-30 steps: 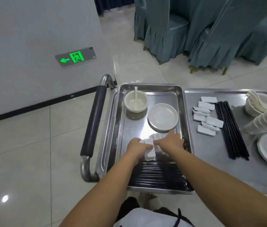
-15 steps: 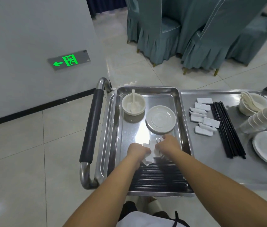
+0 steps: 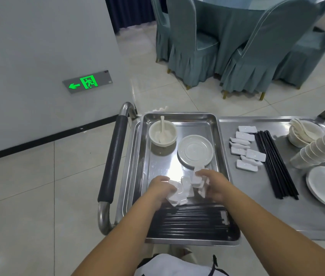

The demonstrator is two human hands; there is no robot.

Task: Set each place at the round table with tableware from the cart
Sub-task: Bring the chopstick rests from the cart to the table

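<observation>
Lower centre of frame: your left hand (image 3: 162, 189) and right hand (image 3: 213, 186) each grip part of the small white ceramic chopstick rests (image 3: 185, 188), heaped between them just above the crosswise black chopsticks (image 3: 193, 220).

A restaurant banquet hall — skirted blue chairs (image 3: 193, 56) ring a clothed round table (image 3: 237, 14), a steel service cart (image 3: 317, 226) carries stacked tableware, and a green exit sign (image 3: 87, 82) glows.

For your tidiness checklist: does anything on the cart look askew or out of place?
Yes. The white rests in the tray lie in a jumbled heap between the left hand and right hand, tilted against each other. The cups lie tipped on their side on the cart. Nothing looks spilled or broken.
</observation>
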